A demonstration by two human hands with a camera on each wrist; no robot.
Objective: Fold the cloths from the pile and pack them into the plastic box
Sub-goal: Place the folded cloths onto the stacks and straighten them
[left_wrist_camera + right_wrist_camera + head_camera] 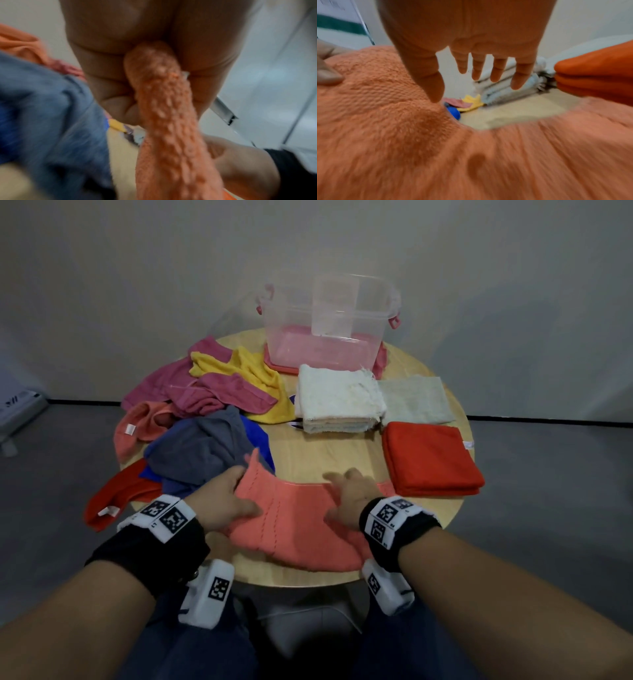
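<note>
Both hands are working at the near edge of the round table (329,460), and the salmon cloth (298,522) is lying there between them, draping a little over the rim. The left hand (222,501) is grasping the cloth's left end, fingers curled round a bunched fold of it; the left wrist view is showing that fold (164,108) running straight through the closed fingers. The right hand (349,498) is spreading flat over the cloth's right part, fingers (498,70) straight and apart, gripping nothing.

Crowding in on the left, the pile (198,419) of loose cloths is sitting just beside the left hand: grey and blue nearest, red hanging over the table edge, pink, yellow and another salmon one farther back. On the right, a folded red cloth (431,460) is lying near the right hand. Beyond the bare wood in the middle, a folded white stack (335,398) is resting, with a flat grey cloth (414,398) touching its right side. At the far edge the clear plastic box (325,326) is standing open on its pink lid, right behind the white stack.
</note>
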